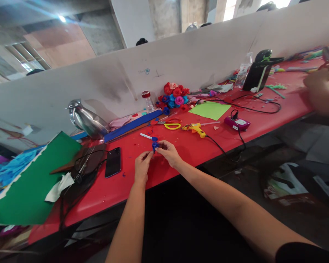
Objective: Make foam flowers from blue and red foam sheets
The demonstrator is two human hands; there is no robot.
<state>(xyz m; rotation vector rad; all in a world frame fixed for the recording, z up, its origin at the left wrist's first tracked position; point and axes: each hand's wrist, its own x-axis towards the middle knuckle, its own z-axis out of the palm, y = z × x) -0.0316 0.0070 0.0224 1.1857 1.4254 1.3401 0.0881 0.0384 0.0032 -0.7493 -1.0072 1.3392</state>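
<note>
A small blue flower [155,145] is held up over the red table by both hands. My right hand [168,153] pinches it from the right side. Fingers of my left hand [143,166] are pressed together at its lower end, where a short dark stem seems to show. Just behind the flower lies a white marker with a blue cap [146,136]. Farther right are yellow-handled scissors [172,126] and a yellow glue gun [195,129]. A black phone [113,162] rests left of my left hand.
A steel jug [87,118], blue strip [137,126] and bunch of colored flowers [175,96] stand or lie along the wall. Green sheets [41,182] cover the left. A purple socket box [237,123] with cables sits right. Another person's hand [323,91] shows far right.
</note>
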